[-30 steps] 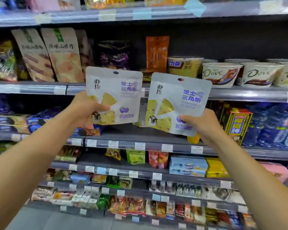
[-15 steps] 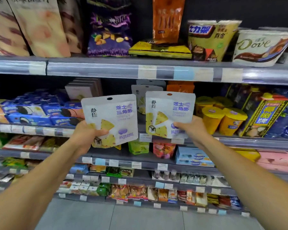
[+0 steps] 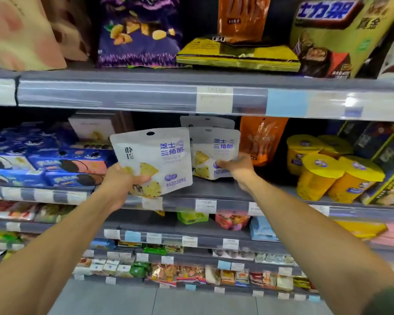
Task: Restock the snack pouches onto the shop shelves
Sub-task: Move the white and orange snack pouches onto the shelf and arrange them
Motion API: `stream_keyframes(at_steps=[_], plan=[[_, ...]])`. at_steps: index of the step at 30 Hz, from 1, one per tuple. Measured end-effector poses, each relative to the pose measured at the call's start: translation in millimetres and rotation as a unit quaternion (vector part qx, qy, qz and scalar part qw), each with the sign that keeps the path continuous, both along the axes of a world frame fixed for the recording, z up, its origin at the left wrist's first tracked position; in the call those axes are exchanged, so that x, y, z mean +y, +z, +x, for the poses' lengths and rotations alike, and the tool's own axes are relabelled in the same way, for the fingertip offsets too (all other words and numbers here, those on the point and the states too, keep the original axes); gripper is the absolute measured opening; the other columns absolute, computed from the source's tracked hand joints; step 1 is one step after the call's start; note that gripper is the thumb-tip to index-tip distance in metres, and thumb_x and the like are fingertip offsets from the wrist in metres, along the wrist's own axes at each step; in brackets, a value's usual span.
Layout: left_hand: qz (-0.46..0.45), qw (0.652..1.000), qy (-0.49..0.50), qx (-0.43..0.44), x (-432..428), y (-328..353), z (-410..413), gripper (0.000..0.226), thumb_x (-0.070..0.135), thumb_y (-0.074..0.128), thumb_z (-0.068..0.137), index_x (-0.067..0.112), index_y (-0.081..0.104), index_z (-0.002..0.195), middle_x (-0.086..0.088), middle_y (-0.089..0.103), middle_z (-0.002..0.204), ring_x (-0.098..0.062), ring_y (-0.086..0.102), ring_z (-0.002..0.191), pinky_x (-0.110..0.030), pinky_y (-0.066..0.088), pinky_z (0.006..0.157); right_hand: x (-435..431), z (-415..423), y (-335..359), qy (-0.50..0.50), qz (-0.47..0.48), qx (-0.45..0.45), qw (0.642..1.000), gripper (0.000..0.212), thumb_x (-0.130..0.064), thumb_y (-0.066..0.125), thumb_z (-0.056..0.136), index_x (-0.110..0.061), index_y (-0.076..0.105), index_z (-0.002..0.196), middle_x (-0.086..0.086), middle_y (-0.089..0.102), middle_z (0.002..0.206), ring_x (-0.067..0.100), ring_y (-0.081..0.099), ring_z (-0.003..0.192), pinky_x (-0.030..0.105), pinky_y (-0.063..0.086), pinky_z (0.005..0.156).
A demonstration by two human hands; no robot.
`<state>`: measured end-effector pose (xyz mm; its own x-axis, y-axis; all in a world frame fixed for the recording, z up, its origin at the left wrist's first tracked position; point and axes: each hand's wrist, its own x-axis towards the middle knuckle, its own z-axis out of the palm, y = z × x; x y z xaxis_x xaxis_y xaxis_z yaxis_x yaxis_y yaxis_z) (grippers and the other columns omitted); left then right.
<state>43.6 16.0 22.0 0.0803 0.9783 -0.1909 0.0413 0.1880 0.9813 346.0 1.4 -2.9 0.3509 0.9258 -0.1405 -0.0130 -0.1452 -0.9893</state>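
- Fingers of my left hand (image 3: 120, 180) are curling round the lower left corner of a white snack pouch (image 3: 155, 160), with the thumb pressing on its front. The pouch is hanging upright in the air just in front of the middle shelf (image 3: 214, 193).
- My right hand (image 3: 237, 168) is pinching a second white pouch (image 3: 214, 151) at its lower right corner, thumb on the front. This one is sitting farther in, over the shelf board, and I cannot tell whether its bottom edge is touching the board.
- I am counting three of these white pouches: one in each hand, and a third pouch (image 3: 206, 121) standing behind the right-hand one with only its top showing.
- One orange bag (image 3: 262, 142) is standing just beside the right-hand pouch.
- Four yellow-lidded cups (image 3: 319, 176) are crowding the same shelf farther right, and blue biscuit boxes (image 3: 43, 162) are lying stacked at its left end.
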Motion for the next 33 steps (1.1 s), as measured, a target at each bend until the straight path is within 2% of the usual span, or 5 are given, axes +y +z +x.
stream_keyframes(at_steps=[8, 12, 17, 25, 33], plan=[[0.018, 0.999, -0.033, -0.030, 19, -25, -4, 0.054, -0.010, 0.075, 0.070, 0.005, 0.064, 0.121, -0.014, 0.072, 0.117, -0.030, 0.070, 0.106, -0.044, 0.055, 0.090, 14, -1, -14, 0.010, -0.002, 0.037, 0.999, 0.033, 0.013, 0.075, 0.073, 0.002, 0.068, 0.103, 0.018, 0.072, 0.100, 0.017, 0.073, 0.061, 0.035, 0.060, 0.051], [0.025, 0.998, -0.051, -0.030, 23, -27, 4, 0.054, -0.009, 0.073, 0.074, 0.004, 0.062, 0.124, -0.012, 0.072, 0.116, -0.024, 0.072, 0.101, -0.032, 0.061, 0.075, 12, 3, -17, 0.007, -0.004, 0.000, 1.000, 0.044, 0.012, 0.077, 0.071, 0.003, 0.065, 0.113, 0.019, 0.070, 0.111, 0.025, 0.072, 0.083, 0.033, 0.061, 0.061], [0.010, 0.996, -0.071, -0.046, 24, -27, 23, 0.051, -0.012, 0.072, 0.074, 0.004, 0.064, 0.121, -0.012, 0.074, 0.112, -0.027, 0.072, 0.102, -0.040, 0.060, 0.080, -9, 13, -14, -0.024, -0.026, -0.161, 0.986, 0.050, -0.012, 0.079, 0.077, -0.010, 0.056, 0.121, 0.002, 0.065, 0.113, 0.015, 0.059, 0.100, 0.018, 0.046, 0.074], [0.001, 0.993, -0.109, -0.053, 22, -37, 83, 0.042, -0.017, 0.073, 0.070, 0.014, 0.069, 0.098, -0.003, 0.076, 0.096, -0.021, 0.072, 0.091, -0.039, 0.057, 0.085, -80, 50, -57, 0.041, -0.107, -0.590, 0.799, 0.046, -0.044, 0.047, 0.095, -0.017, 0.056, 0.131, 0.008, 0.056, 0.131, 0.029, 0.048, 0.122, 0.042, 0.039, 0.103], [-0.003, 0.996, -0.072, -0.045, 26, -51, 105, 0.045, -0.014, 0.077, 0.068, 0.011, 0.067, 0.104, 0.001, 0.073, 0.094, -0.015, 0.071, 0.086, -0.022, 0.056, 0.065, -83, 50, -62, 0.010, -0.118, -0.602, 0.790, 0.054, -0.050, 0.034, 0.092, -0.022, 0.056, 0.132, 0.005, 0.051, 0.139, 0.027, 0.045, 0.129, 0.043, 0.035, 0.106]])
